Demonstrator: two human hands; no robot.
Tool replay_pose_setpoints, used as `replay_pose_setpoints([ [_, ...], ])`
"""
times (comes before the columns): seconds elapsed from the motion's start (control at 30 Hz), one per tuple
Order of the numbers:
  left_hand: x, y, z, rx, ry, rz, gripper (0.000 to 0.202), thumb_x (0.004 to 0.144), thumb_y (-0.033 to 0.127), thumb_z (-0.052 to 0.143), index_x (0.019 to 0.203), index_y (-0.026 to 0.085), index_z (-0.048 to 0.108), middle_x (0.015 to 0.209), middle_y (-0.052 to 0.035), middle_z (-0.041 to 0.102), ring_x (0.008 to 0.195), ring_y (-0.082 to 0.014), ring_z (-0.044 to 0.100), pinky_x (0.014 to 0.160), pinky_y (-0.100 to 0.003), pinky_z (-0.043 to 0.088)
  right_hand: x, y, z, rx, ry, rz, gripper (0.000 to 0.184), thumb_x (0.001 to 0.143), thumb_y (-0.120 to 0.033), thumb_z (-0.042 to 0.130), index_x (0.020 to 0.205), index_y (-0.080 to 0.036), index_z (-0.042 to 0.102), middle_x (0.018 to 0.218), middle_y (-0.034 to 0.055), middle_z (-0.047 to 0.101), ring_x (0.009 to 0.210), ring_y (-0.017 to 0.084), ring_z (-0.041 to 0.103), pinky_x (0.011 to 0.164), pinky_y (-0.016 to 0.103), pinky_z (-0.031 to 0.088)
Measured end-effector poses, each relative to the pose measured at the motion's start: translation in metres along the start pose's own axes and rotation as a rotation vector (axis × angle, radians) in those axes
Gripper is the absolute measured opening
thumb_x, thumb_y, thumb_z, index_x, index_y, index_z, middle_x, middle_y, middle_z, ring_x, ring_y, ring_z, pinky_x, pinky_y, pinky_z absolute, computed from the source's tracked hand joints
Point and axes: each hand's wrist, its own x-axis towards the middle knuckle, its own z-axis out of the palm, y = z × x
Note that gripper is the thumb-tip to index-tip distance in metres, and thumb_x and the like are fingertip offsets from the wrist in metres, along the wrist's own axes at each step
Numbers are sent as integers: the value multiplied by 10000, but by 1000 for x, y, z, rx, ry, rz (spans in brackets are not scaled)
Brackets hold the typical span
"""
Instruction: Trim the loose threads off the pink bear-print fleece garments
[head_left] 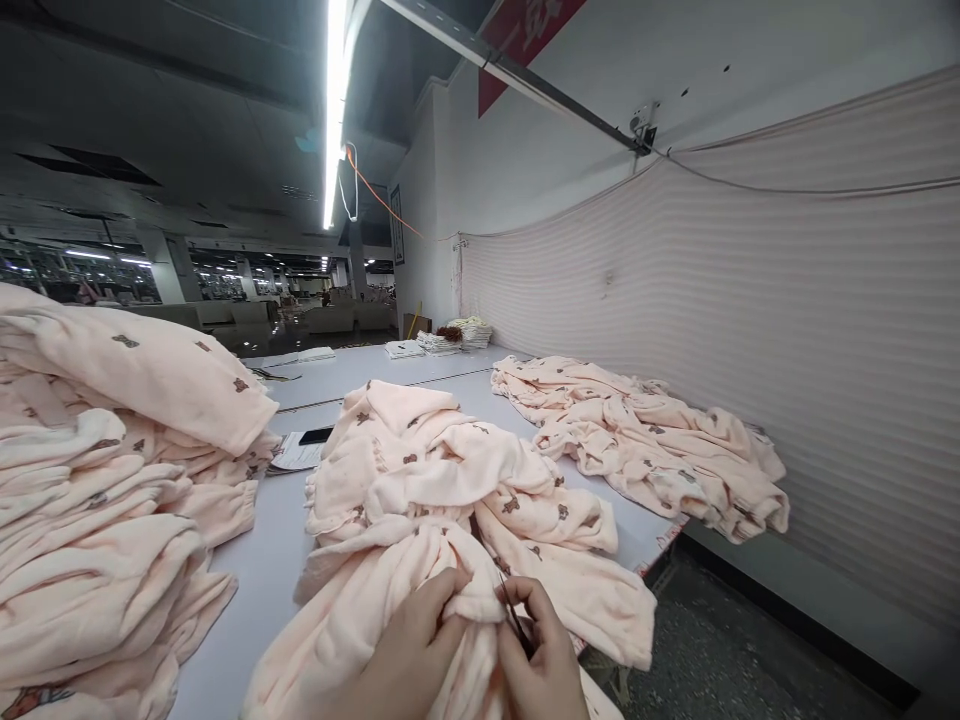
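A pale pink fleece garment (442, 470) with small brown bear prints lies bunched in front of me, its near part hanging toward me. My left hand (412, 640) pinches a fold of it between thumb and fingers. Just to the right, my right hand (546, 655) is closed around dark, slim thread snips (513, 612), whose pointed tip rises beside the gathered edge of the cloth. Part of the snips is hidden by the fingers. A sleeve or leg (577, 590) of the garment stretches off to the right.
Similar pink garments are heaped in a tall pile (97, 520) at left and a lower pile (637, 430) at right, overhanging the table (225, 600). A black phone (316, 436) rests on papers (296, 455). White stacks (439, 343) stand at the back near the curtained wall.
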Motion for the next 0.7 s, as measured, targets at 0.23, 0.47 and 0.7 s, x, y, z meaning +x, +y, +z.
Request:
replay_pose_setpoints([
  [0.23, -5, -19, -3, -152, -2, -11, 222, 832, 194, 419, 1005, 225, 555, 942, -1, 632, 928, -190, 576, 818, -276, 444, -6, -14, -28, -433, -106, -190, 237, 836, -369, 568, 1048, -291, 639, 891, 6, 618, 753, 165, 642, 638, 211, 473],
  [0.47, -10, -7, -12, -92, 160, 20, 273, 828, 269, 490, 1097, 250, 534, 964, -23, 617, 825, -196, 569, 731, -281, 448, -10, -5, -13, -547, 2, -185, 320, 849, -555, 501, 942, -283, 640, 790, 21, 668, 651, 190, 655, 543, 231, 484],
  [0.7, 4, -16, -26, -596, -66, -321, 212, 769, 396, 621, 728, 189, 631, 771, -12, 656, 860, -219, 593, 820, -311, 454, 10, 8, -2, -448, 26, -90, 185, 890, -380, 475, 801, -237, 553, 707, 3, 621, 632, 170, 589, 538, 221, 415],
])
